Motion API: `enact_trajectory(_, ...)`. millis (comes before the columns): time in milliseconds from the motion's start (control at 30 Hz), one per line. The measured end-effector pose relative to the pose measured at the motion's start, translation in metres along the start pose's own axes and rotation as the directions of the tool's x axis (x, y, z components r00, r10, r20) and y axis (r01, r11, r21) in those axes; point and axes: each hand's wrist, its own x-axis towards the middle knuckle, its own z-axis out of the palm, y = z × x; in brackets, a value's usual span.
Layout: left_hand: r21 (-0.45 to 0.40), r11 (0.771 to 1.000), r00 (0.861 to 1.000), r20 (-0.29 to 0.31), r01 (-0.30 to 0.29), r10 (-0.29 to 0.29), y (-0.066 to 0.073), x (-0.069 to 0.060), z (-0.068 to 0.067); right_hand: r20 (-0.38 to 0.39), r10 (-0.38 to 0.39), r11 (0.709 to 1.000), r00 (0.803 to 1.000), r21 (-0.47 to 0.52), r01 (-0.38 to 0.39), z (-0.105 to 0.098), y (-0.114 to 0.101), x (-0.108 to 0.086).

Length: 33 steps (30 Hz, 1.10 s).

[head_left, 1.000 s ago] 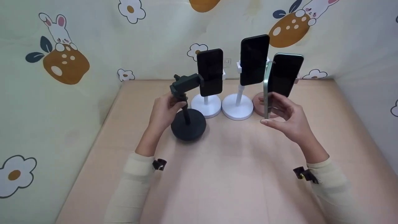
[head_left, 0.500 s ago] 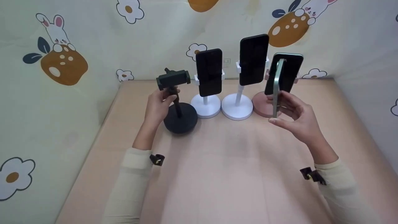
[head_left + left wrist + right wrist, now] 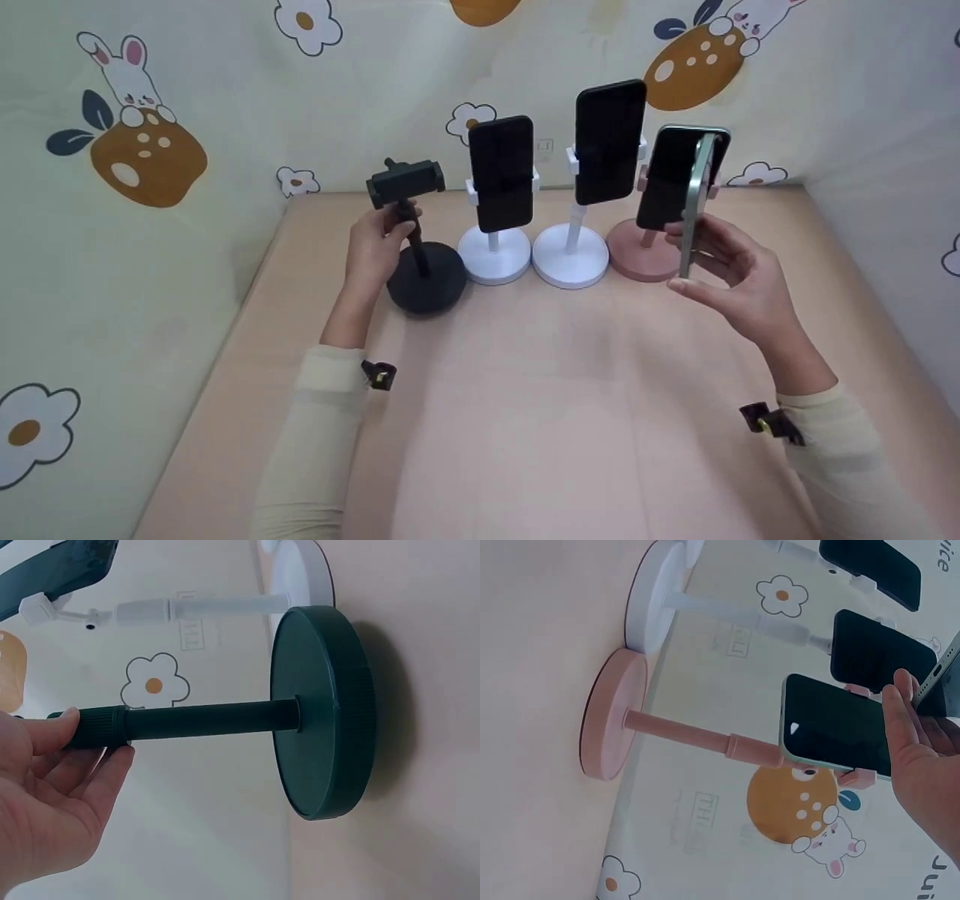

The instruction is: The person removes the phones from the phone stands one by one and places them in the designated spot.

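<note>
My left hand [image 3: 371, 251] grips the ribbed collar on the pole of a black phone stand [image 3: 426, 279]. Its clamp, with no phone in it, sits just above that hand. The left wrist view shows the thumb and fingers around the collar [image 3: 101, 726] and a shadow beside the round base; whether the base touches the table I cannot tell. My right hand [image 3: 739, 281] holds a light green-edged phone [image 3: 697, 202] upright by its lower part, seen nearly edge-on. Behind it a pink stand [image 3: 646, 251] carries another phone [image 3: 667, 187].
Two white stands [image 3: 493, 255] stand between the black and pink ones, their bases close together, each bearing a black phone [image 3: 501, 174]. The pink-beige tabletop [image 3: 525, 420] stretches forward to a patterned backdrop [image 3: 375, 97] with rabbits and flowers.
My left hand has moved the black stand back and to the left, beside the nearer white stand. The right hand with the phone has shifted right, across the front of the pink stand.
</note>
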Motion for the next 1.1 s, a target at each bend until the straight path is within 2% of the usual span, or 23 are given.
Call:
enact_trajectory(167, 0.028, 0.999, 0.999, -0.011, 0.036, -0.036, -0.005, 0.004, -0.003, -0.019, 0.003, 1.0, 1.0, 0.017, -0.003, -0.006, 0.0, 0.001)
enact_trajectory(367, 0.02, 0.998, 0.998, -0.025, 0.06, -0.059, -0.008, 0.009, -0.003, -0.039, 0.008, 0.999, 0.999, 0.034, -0.007, -0.014, 0.001, 0.001)
enact_trajectory(667, 0.01, 0.998, 0.997, -0.046, 0.056, -0.056, -0.022, 0.017, 0.001, -0.063, 0.009, 0.999, 0.998, 0.041, -0.006, -0.022, 0.003, -0.002)
enact_trajectory(833, 0.004, 0.998, 0.996, -0.063, 0.065, -0.065, -0.028, 0.017, 0.001, -0.067, 0.001, 0.998, 0.998, 0.059, 0.003, -0.026, 0.003, -0.002)
enact_trajectory(1100, 0.087, 0.996, 0.999, -0.03, 0.036, -0.034, -0.03, 0.017, 0.006, -0.092, -0.005, 0.996, 0.996, 0.085, 0.013, -0.041, 0.005, -0.006)
